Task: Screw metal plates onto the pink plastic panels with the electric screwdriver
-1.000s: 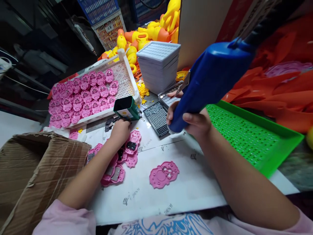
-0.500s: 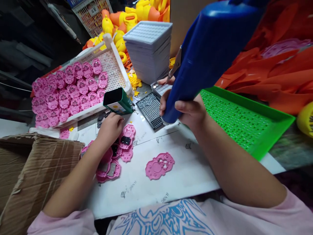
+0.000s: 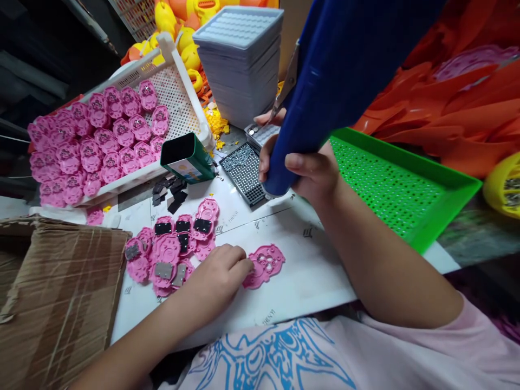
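A large blue electric screwdriver point(image 3: 314, 108) with a metal lever on its side is gripped by my right hand point(image 3: 312, 173). Its lower end hangs above the table near a black perforated screw tray point(image 3: 247, 176) that has small screws on it. My left hand point(image 3: 223, 273) has its fingers curled together at the left end of a flat pink plastic plate point(image 3: 266, 262). Whatever may be between those fingertips is hidden. Left of this hand lies a heap of pink plastic parts point(image 3: 166, 249), some bearing black or grey rectangles.
Behind the heap are loose black pieces point(image 3: 176, 195) and a green box point(image 3: 187, 157). A white crate point(image 3: 189, 92) holds rows of pink assemblies. Stacked white trays point(image 3: 244, 70) stand at the back, a green perforated tray point(image 3: 390, 189) at right, a cardboard box point(image 3: 69, 287) at left.
My left hand has moved from beside the green box, rightward and toward me, to the pink plate. My right hand still holds the screwdriver. The view has shifted slightly.
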A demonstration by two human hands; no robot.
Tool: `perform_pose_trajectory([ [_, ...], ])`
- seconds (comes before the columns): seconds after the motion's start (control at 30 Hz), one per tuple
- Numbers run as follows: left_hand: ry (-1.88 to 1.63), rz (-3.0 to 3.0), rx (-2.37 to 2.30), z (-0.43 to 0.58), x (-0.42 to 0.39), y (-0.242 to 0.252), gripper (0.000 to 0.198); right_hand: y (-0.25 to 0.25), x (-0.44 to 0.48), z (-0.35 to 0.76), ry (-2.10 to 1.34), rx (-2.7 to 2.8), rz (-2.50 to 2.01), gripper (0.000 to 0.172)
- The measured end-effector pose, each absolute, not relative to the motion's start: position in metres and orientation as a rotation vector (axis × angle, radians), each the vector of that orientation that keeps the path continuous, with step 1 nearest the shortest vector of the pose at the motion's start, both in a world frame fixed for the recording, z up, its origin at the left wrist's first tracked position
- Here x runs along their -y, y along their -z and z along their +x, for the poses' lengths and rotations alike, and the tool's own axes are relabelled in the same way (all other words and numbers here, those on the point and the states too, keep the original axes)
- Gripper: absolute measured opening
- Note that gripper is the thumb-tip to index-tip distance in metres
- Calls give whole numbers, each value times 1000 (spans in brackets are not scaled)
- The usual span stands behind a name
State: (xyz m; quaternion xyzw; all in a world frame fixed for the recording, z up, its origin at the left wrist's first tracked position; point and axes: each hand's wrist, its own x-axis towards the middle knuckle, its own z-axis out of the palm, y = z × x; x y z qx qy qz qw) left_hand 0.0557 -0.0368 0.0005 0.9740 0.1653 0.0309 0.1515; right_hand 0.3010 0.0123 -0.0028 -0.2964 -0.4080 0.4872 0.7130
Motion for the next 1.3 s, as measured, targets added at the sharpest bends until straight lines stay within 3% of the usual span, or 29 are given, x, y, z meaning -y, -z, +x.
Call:
perform_pose_trajectory([
  [0.37, -229, 2672, -443, 56, 34, 5, 20, 0, -13, 302, -1105, 905, -677, 45],
  [0.5, -304, 2712, -690, 53, 11, -1, 23, -2, -12, 303, -1137, 928, -657, 45],
  [0.63, -54, 2782, -1204, 57, -40, -5, 27, -1, -11, 302, -1146, 932, -653, 45],
  [0.77, 66, 2797, -1397, 75, -86, 0, 32, 0, -11, 301, -1158, 907, -630, 48],
  [1.0, 291, 2801, -1484, 103, -104, 15, 33, 1, -12, 303, -1141, 946, -637, 45],
  [1.3, 253, 2755, -1403, 98, -108, 11, 27, 4, -14, 301, -1162, 913, -618, 46],
])
